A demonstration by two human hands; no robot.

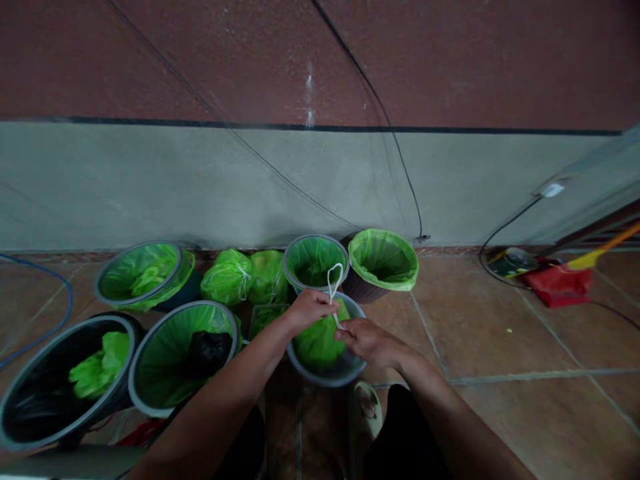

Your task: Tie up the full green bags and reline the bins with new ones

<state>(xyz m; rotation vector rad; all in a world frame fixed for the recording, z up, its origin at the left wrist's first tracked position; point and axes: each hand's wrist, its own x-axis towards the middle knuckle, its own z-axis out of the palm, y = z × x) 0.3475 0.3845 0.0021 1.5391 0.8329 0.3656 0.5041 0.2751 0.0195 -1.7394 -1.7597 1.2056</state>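
Both my hands are closed on a white drawstring (335, 283) above a grey bin (327, 381) that stands just in front of my feet. In that bin sits a green garbage bag (319, 343), gathered at its top. My left hand (313, 309) pinches the drawstring near its upper loop, which sticks up past the fingers. A little lower and to the right, my right hand (370, 339) grips the string close to the neck of the bag. The fingers partly hide the neck and the string's lower part.
Lined bins stand behind, one grey-rimmed (316, 240) and one dark (383, 261). Two tied green bags (227, 277) sit by the wall. More bins (184, 357) stand at left, one holding a black bag (210, 353). A red dustpan (563, 287) and cables lie at right.
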